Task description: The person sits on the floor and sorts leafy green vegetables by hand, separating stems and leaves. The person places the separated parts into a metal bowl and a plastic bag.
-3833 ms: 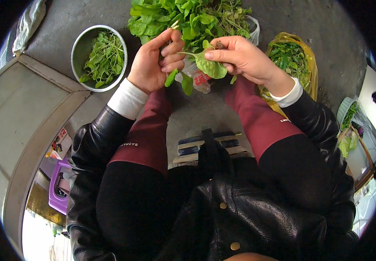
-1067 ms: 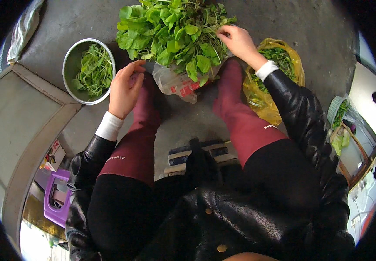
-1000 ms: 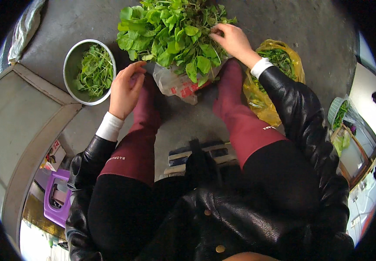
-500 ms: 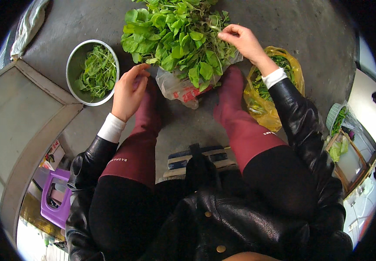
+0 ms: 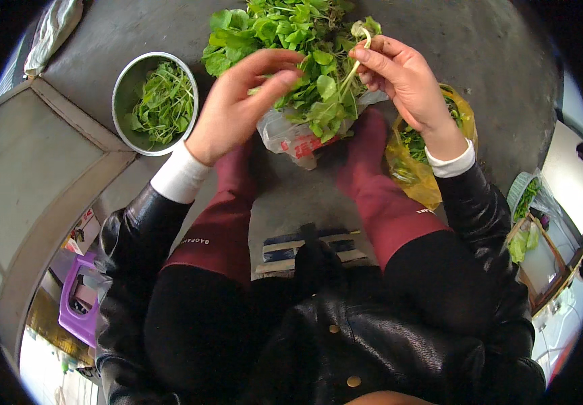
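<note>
My right hand (image 5: 409,84) pinches a leafy green plant (image 5: 349,75) by its pale stem near the root end, thumb against the fingers. The plant's leaves hang down in front of the heap of leafy greens (image 5: 254,30). My left hand (image 5: 237,101) reaches over the near left side of that heap, its thumb and fingers apart and nothing visibly in them. The heap lies on a whitish plastic bag (image 5: 279,135) with red print, on the floor between my boots. To the left, a metal bowl (image 5: 117,111) holds picked greens (image 5: 167,101).
A yellow plastic bag (image 5: 416,182) of greens stands beside my right boot (image 5: 399,219). Left of me is a pale cabinet-like panel (image 5: 42,155), with a purple plastic object (image 5: 69,297) below it. At the right are a green basket (image 5: 517,189) and a wooden frame (image 5: 553,280).
My right hand has drawn the plant nearer, lifting it from the heap's right side. My left hand has moved right and forward, from beside the bowl to over the greens.
</note>
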`<move>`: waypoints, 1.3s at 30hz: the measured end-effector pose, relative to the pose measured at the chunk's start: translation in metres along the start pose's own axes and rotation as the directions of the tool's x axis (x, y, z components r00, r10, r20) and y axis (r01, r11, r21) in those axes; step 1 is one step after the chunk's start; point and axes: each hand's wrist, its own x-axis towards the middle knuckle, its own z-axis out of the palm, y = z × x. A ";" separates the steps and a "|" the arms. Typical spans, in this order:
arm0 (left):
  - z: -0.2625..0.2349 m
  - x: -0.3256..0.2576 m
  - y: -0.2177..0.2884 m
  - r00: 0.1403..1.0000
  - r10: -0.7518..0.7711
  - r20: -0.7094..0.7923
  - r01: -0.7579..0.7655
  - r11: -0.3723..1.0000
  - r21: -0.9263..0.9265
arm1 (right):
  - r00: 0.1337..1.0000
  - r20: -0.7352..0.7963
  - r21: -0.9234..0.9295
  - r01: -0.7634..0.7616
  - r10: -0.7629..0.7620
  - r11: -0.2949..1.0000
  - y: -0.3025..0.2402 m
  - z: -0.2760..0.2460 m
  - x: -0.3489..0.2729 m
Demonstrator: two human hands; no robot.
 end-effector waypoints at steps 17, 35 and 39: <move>0.010 -0.021 -0.025 0.897 -0.426 0.121 0.443 0.867 -0.227 | 0.995 -0.093 0.375 0.009 0.028 0.927 0.016 -0.019 -0.006; 0.000 0.037 -0.046 0.884 0.435 -0.173 -0.098 0.533 0.840 | 1.000 0.021 -0.005 -0.020 0.020 1.000 0.020 0.008 -0.012; 0.018 0.015 -0.010 0.972 0.195 0.133 -0.236 0.778 0.583 | 1.000 0.025 -0.185 0.019 -0.015 0.983 0.023 0.012 -0.018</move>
